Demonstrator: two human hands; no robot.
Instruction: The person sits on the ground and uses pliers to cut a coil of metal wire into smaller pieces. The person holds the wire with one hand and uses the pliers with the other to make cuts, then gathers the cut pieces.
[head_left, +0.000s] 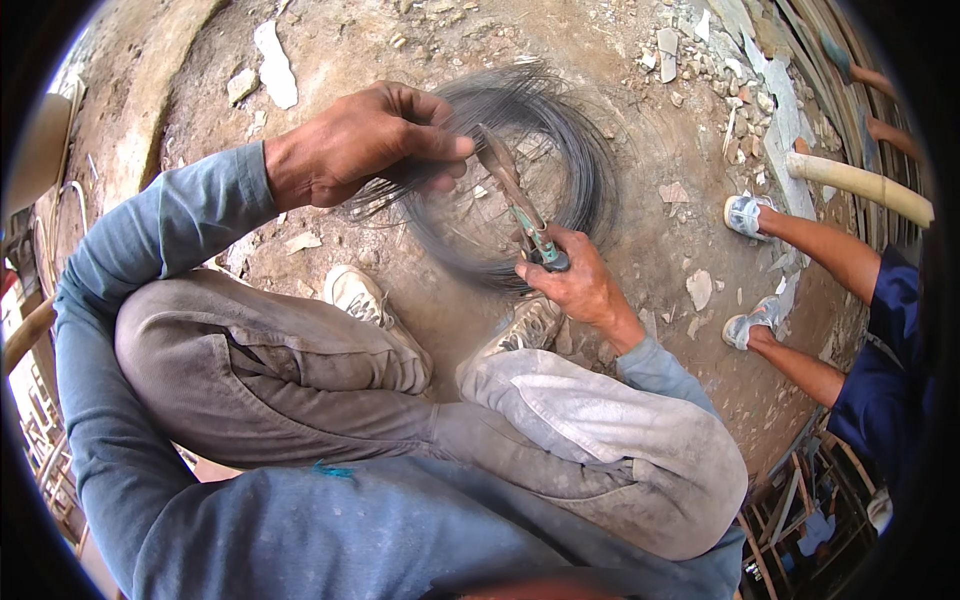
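Note:
A loose coil of thin dark steel wire (589, 169) lies on the ground before my feet. My left hand (367, 142) is closed on a bundle of these wire strands at the coil's far left, with loose ends sticking out below the palm. In my right hand (581, 281) is a pair of rusty metal snips (504, 171) with worn green handles. The snips point up and left over the middle of the coil. Their blade tips are close to my left thumb; whether any wire lies between the blades cannot be told.
My canvas shoes (360, 296) rest on the dirt ground (660, 247) just short of the coil. Broken stone and tile pieces (739, 112) are strewn at the upper right. On the right stand another person's legs (817, 247), near a bamboo pole (862, 187).

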